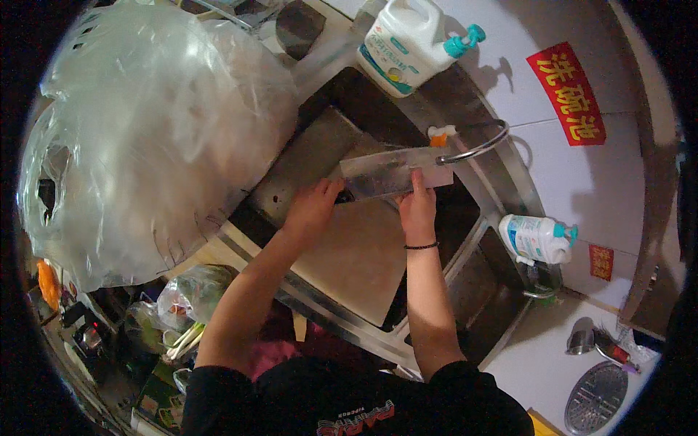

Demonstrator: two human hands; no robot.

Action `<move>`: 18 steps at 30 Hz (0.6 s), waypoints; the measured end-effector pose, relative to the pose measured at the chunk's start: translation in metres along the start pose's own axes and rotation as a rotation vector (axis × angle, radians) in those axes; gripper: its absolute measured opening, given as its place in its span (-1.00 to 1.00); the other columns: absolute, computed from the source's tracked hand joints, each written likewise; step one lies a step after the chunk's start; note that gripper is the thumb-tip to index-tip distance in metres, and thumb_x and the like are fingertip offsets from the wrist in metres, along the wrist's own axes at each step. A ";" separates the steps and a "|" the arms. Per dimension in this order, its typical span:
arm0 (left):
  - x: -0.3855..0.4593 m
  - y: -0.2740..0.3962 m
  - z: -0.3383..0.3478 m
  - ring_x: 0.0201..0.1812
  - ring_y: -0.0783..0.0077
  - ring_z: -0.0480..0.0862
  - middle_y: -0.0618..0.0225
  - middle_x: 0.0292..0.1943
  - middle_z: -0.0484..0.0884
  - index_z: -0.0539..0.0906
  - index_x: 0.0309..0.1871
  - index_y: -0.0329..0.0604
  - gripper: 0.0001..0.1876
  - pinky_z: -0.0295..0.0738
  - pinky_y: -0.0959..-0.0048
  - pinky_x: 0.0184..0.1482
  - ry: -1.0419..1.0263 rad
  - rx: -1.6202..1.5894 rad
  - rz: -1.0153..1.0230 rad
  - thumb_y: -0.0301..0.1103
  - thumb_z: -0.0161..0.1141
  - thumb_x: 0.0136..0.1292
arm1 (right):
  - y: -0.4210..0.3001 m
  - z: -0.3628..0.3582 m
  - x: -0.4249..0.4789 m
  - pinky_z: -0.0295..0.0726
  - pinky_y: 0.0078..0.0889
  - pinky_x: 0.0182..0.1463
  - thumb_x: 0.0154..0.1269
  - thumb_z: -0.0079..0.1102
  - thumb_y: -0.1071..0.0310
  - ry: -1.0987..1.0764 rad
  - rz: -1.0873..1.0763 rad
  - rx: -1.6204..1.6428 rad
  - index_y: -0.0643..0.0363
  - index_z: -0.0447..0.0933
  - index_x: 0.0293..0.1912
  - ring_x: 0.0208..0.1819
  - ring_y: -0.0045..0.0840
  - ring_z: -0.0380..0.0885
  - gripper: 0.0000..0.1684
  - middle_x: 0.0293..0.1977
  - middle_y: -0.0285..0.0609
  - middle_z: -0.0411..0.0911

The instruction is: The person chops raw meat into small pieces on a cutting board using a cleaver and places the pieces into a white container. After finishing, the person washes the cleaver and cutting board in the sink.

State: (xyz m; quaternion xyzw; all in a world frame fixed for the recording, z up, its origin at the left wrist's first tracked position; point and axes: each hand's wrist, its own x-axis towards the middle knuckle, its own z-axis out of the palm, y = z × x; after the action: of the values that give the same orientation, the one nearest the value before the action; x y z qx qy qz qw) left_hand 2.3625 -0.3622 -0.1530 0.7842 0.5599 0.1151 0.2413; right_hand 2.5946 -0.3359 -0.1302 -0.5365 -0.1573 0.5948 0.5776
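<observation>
My right hand (419, 210) grips a clear rectangular plastic container (381, 171) at its right end, the thumb on its near side. My left hand (316, 204) is at the container's left end, fingers bent by its corner; its exact hold is partly hidden. The container is tilted over a stainless steel sink (474, 234), below the curved metal faucet (480, 150). A large beige board or panel (360, 256) lies in the sink under my hands. Beyond my left hand a grey flat piece (305, 158) slopes in the basin. Something orange and white (439, 136) is by the faucet.
A big, full translucent plastic bag (163, 131) bulges over the left side. Pump bottles (403, 49) stand behind the sink and at its right (534, 240). Bagged vegetables (191, 300) are at lower left. A round metal drain plate (597, 398) lies on the right counter.
</observation>
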 end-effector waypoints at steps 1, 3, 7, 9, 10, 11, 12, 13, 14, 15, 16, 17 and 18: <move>0.008 0.007 -0.005 0.01 -0.04 0.64 0.16 -0.03 0.59 0.52 0.12 -0.07 -0.58 0.54 0.01 0.05 -0.014 -0.084 -0.039 -0.45 0.30 0.18 | -0.009 0.005 -0.002 0.63 -0.19 0.10 0.44 0.32 0.20 -0.003 -0.011 -0.013 0.11 0.45 0.24 0.09 -0.47 0.59 -0.52 0.14 -0.28 0.56; 0.020 0.013 -0.005 0.05 -0.03 0.62 0.17 -0.02 0.60 0.54 0.12 -0.06 -0.55 0.51 -0.01 0.09 0.017 -0.183 -0.062 -0.48 0.34 0.12 | -0.013 0.007 -0.001 0.66 -0.26 0.03 0.46 0.29 0.20 -0.009 -0.074 -0.071 0.12 0.48 0.21 0.05 -0.51 0.61 -0.57 0.10 -0.28 0.59; 0.035 0.006 0.018 0.06 -0.02 0.61 0.20 -0.02 0.61 0.57 0.11 -0.02 -0.52 0.51 -0.01 0.09 0.218 -0.253 -0.002 -0.47 0.38 0.07 | -0.021 0.015 -0.005 0.66 -0.42 -0.19 0.50 0.24 0.21 0.003 -0.248 -0.294 0.14 0.56 0.10 -0.09 -0.60 0.63 -0.69 -0.03 -0.29 0.64; 0.035 0.006 0.021 0.06 -0.01 0.61 0.20 -0.01 0.61 0.59 0.12 0.00 -0.51 0.51 0.00 0.09 0.261 -0.302 -0.006 -0.47 0.39 0.07 | -0.024 0.017 -0.010 0.63 -0.46 -0.28 0.50 0.23 0.21 0.019 -0.298 -0.358 0.16 0.58 0.05 -0.17 -0.63 0.62 -0.73 -0.09 -0.30 0.65; 0.032 0.007 0.017 0.07 -0.01 0.61 0.20 -0.01 0.61 0.60 0.14 0.01 -0.50 0.52 0.02 0.09 0.248 -0.331 -0.024 -0.47 0.39 0.07 | -0.021 0.017 -0.012 0.61 -0.47 -0.31 0.50 0.24 0.21 0.026 -0.312 -0.357 0.17 0.59 0.02 -0.22 -0.63 0.62 -0.74 -0.11 -0.31 0.65; 0.029 0.008 0.012 0.07 0.00 0.61 0.20 0.00 0.61 0.60 0.15 0.02 -0.49 0.52 0.03 0.10 0.236 -0.360 -0.043 -0.48 0.39 0.07 | -0.018 0.017 -0.014 0.59 -0.49 -0.34 0.50 0.24 0.21 0.031 -0.324 -0.357 0.18 0.59 0.00 -0.27 -0.63 0.61 -0.74 -0.14 -0.31 0.65; 0.022 0.010 0.002 0.04 -0.02 0.62 0.19 -0.01 0.62 0.61 0.16 0.03 -0.48 0.54 0.06 0.05 0.237 -0.314 -0.047 -0.49 0.39 0.06 | -0.015 0.014 -0.015 0.57 -0.51 -0.34 0.56 0.14 0.09 0.040 -0.270 -0.381 0.21 0.59 -0.06 -0.37 -0.62 0.58 -0.66 -0.23 -0.29 0.65; 0.011 0.012 -0.010 0.01 -0.03 0.64 0.18 -0.02 0.63 0.62 0.17 0.04 -0.47 0.56 0.08 0.01 0.237 -0.264 -0.051 -0.49 0.38 0.05 | -0.018 0.017 -0.018 0.54 -0.50 -0.35 0.57 0.10 0.02 0.038 -0.240 -0.379 0.22 0.60 -0.09 -0.40 -0.63 0.56 -0.59 -0.28 -0.29 0.64; 0.003 0.012 -0.015 -0.03 -0.05 0.65 0.17 -0.03 0.64 0.63 0.18 0.05 -0.45 0.58 0.11 -0.03 0.236 -0.215 -0.055 -0.50 0.38 0.05 | -0.022 0.020 -0.022 0.52 -0.49 -0.36 0.58 0.06 -0.05 0.036 -0.211 -0.377 0.22 0.60 -0.12 -0.43 -0.63 0.54 -0.52 -0.33 -0.28 0.64; -0.005 0.006 -0.014 -0.10 0.01 0.66 0.19 -0.09 0.66 0.63 0.18 0.02 -0.49 0.58 0.16 -0.10 0.234 -0.322 0.014 -0.49 0.37 0.08 | -0.024 0.023 -0.027 0.49 -0.48 -0.37 0.59 0.01 -0.12 0.026 -0.177 -0.375 0.23 0.61 -0.15 -0.45 -0.64 0.53 -0.45 -0.38 -0.28 0.64; -0.011 -0.001 -0.011 -0.18 0.07 0.68 0.21 -0.14 0.67 0.64 0.18 -0.01 -0.52 0.59 0.22 -0.17 0.231 -0.430 0.083 -0.48 0.37 0.12 | -0.026 0.021 -0.028 0.50 -0.50 -0.36 0.62 -0.13 -0.18 0.003 -0.216 -0.463 0.27 0.61 -0.14 -0.47 -0.60 0.55 -0.34 -0.40 -0.22 0.65; -0.016 -0.006 -0.009 -0.26 0.13 0.69 0.23 -0.20 0.68 0.64 0.17 -0.04 -0.54 0.59 0.28 -0.24 0.226 -0.538 0.153 -0.47 0.36 0.16 | -0.027 0.019 -0.029 0.52 -0.50 -0.34 0.63 -0.14 -0.17 0.007 -0.252 -0.469 0.28 0.61 -0.13 -0.45 -0.60 0.57 -0.34 -0.39 -0.21 0.66; -0.018 -0.005 -0.011 -0.31 0.22 0.67 0.27 -0.26 0.67 0.64 0.14 -0.07 -0.61 0.57 0.33 -0.28 0.057 -0.764 0.009 -0.45 0.34 0.22 | -0.030 0.014 -0.029 0.54 -0.51 -0.32 0.63 -0.15 -0.15 0.016 -0.291 -0.480 0.29 0.61 -0.12 -0.44 -0.59 0.58 -0.34 -0.37 -0.20 0.67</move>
State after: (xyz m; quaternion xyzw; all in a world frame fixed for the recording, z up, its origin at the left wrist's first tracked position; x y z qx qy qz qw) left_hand 2.3474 -0.3752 -0.1439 0.6368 0.4796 0.3382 0.5001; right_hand 2.5915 -0.3465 -0.0874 -0.6344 -0.3647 0.4470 0.5145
